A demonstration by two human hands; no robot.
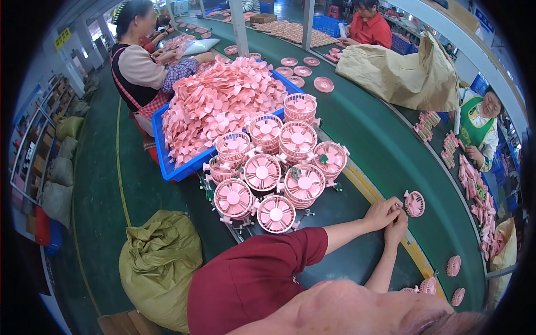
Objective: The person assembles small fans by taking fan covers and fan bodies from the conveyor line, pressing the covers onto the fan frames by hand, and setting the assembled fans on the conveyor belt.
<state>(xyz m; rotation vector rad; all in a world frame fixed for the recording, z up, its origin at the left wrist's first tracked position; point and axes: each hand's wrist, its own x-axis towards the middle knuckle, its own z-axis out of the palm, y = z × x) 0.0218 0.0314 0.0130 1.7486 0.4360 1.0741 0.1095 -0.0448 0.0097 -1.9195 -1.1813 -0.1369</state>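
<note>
My left hand reaches across from the maroon sleeve, its fingers bent and closed in a pinch. Up against it is my right hand, with its fingers closed too. The fingertips meet, and whatever they pinch is too small and covered to make out. Just beyond them is a round pink fan housing with slotted sides and a small stub. I cannot tell whether the fingers hold it or only come close to it. To the left of my arms stand stacks of pink fan housings with blades inside; small green pieces show among them.
A blue crate heaped with pink fan blades stands behind the stacks. More housings lie on the green conveyor belt. An olive sack is at left. Co-workers sit along the line, one in a green apron.
</note>
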